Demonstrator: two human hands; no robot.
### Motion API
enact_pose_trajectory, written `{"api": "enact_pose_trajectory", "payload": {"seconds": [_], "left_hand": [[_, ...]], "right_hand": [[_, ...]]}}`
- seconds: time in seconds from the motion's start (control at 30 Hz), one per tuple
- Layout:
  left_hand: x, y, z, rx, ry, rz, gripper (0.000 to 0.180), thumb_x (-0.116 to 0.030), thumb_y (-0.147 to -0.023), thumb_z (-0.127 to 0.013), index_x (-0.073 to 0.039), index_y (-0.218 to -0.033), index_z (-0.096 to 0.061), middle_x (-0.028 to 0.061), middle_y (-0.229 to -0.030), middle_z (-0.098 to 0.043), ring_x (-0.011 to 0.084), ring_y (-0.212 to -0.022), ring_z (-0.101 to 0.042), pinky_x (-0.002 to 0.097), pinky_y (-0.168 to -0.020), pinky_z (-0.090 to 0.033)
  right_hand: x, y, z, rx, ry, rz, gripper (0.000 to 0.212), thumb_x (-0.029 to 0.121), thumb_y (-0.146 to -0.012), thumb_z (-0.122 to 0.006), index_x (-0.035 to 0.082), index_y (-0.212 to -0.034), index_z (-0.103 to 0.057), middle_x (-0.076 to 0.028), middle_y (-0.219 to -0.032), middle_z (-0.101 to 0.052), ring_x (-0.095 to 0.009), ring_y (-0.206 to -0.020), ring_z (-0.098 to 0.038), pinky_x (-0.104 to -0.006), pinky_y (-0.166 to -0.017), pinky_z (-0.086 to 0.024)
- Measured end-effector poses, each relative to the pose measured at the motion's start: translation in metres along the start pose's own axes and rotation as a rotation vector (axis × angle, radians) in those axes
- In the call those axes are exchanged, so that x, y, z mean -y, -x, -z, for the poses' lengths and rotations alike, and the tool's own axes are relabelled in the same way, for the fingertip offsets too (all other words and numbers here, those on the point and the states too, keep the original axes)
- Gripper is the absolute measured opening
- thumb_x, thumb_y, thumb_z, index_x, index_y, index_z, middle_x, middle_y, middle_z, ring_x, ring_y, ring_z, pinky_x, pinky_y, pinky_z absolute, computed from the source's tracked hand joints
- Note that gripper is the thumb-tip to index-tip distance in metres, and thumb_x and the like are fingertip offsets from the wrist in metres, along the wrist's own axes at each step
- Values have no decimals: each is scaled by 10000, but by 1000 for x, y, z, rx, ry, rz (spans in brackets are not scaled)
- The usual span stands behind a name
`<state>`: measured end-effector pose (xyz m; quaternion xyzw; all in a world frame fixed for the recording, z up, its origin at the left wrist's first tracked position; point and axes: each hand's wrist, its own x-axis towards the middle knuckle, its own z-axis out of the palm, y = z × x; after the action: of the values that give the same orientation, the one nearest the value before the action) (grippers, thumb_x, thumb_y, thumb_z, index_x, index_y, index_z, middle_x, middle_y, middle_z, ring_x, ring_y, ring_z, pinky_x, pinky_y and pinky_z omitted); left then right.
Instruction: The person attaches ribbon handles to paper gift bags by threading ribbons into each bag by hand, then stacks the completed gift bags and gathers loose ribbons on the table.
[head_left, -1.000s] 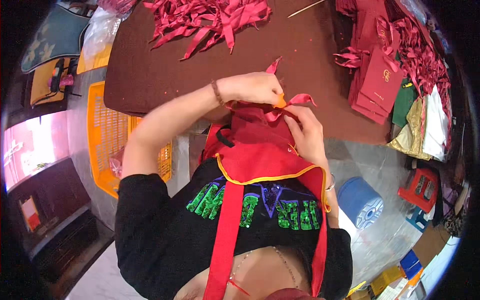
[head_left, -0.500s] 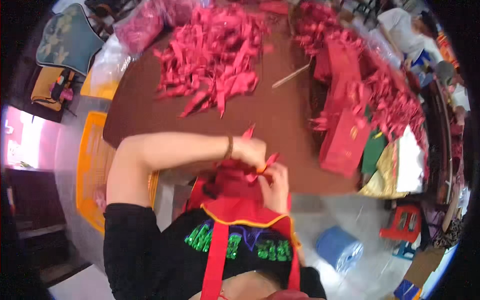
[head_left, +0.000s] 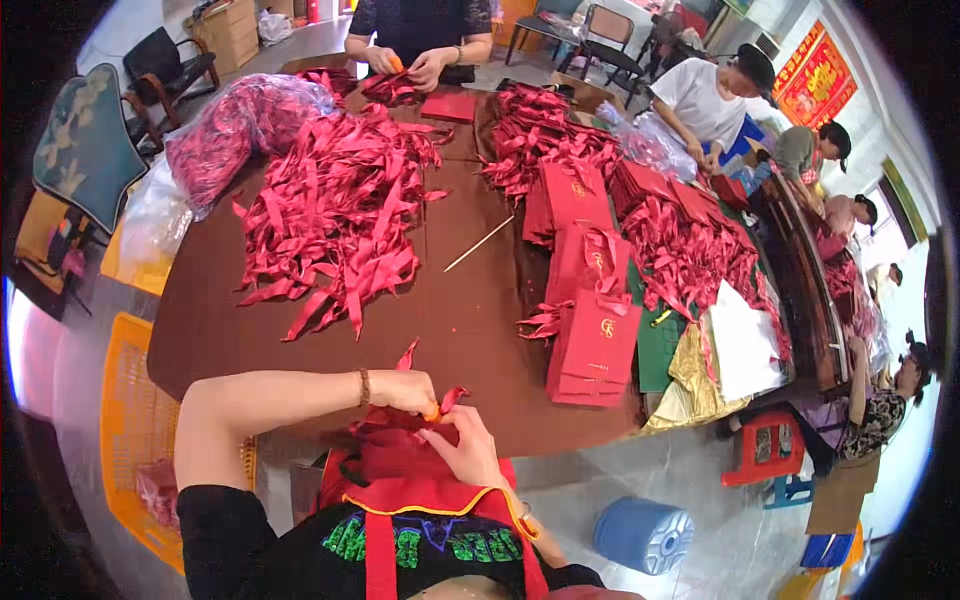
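Both of my hands work close together at the table's near edge, in front of my red apron (head_left: 430, 492). My left hand (head_left: 402, 391), a brown bracelet at its wrist, is closed round a red ribbon (head_left: 455, 396); a small orange piece (head_left: 432, 412) shows at its fingertips, its kind unclear. My right hand (head_left: 468, 448) reaches up from below, thumb and fingers bent in at the ribbon. Under the hands lies more red ribbon and folded red material (head_left: 385, 425), partly hidden. A loose ribbon tail (head_left: 410, 352) sticks up beyond my left hand.
The brown table (head_left: 430, 315) bears a heap of red ribbons (head_left: 335, 215), a thin stick (head_left: 480, 243) and red paper bags (head_left: 597, 345). An orange crate (head_left: 125, 420) stands left, a blue bucket (head_left: 643, 535) right. Across sits a co-worker (head_left: 420, 30); others work at right.
My view has tilted up and turned, bringing co-workers at the far side and right into sight. Both hands stay together at the ribbon; the right hand's fingers have shifted slightly.
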<state>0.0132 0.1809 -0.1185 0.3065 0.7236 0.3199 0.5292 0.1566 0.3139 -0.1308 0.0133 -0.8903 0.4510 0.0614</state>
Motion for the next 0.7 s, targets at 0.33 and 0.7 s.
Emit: {"api": "enact_pose_trajectory", "payload": {"seconds": [0.33, 0.7], "left_hand": [[10, -11, 2, 31, 56, -24, 231, -204, -731, -570, 12, -669, -624, -15, -534, -482, 84, -514, -420, 270, -475, -328], [14, -15, 8, 124, 117, 18, 195, -205, -722, -584, -25, -657, -622, -34, -524, -456, 67, -514, -404, 259, -472, -308]], "right_hand": [[-6, -8, -1, 0, -32, 58, 319, 298, -751, -705, 51, -892, -562, -111, -988, -525, -301, -831, -588, -394, -675, -499], [-5, -13, -2, 3, -100, -26, 284, 244, -715, -741, 46, -834, -576, -111, -956, -564, -276, -875, -579, -351, -720, -478]]}}
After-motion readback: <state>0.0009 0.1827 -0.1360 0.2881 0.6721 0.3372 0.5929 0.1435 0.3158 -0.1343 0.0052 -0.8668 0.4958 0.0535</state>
